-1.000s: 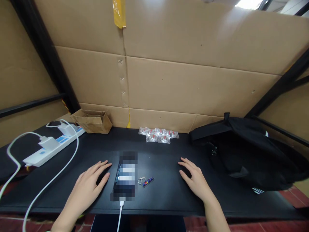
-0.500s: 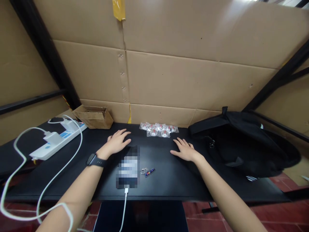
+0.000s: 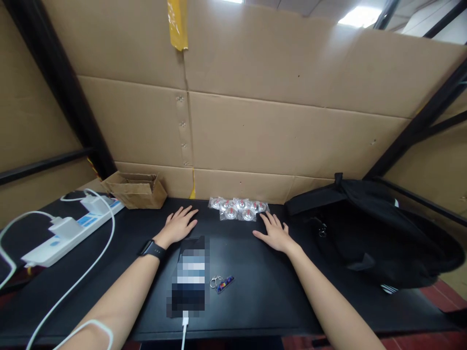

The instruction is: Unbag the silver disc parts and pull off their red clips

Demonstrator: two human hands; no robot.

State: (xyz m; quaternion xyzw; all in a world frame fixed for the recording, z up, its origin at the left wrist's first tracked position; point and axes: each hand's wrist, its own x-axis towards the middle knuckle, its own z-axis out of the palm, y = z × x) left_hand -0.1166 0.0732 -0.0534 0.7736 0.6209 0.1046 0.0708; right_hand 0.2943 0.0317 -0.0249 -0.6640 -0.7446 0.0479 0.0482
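Observation:
My left hand (image 3: 178, 225) lies flat and open on the black table (image 3: 255, 287), just beyond the top of a phone (image 3: 189, 274) that has a white cable plugged in. A black watch (image 3: 151, 250) is on that wrist. My right hand (image 3: 273, 232) also rests flat and open, fingers spread, just in front of a pile of small clear bags with round red-and-white pieces (image 3: 239, 208). A small keychain (image 3: 221, 282) lies between my forearms, right of the phone. Neither hand holds anything.
A white power strip (image 3: 69, 228) with chargers and looping white cables sits at the left. A small open cardboard box (image 3: 134, 189) stands at the back left. A black bag (image 3: 368, 228) fills the right side. Cardboard sheets (image 3: 273, 131) wall off the back.
Both hands slid forward from beside the phone toward the pile of small bags over the past second. In the last half second they have barely moved; the view shifted slightly.

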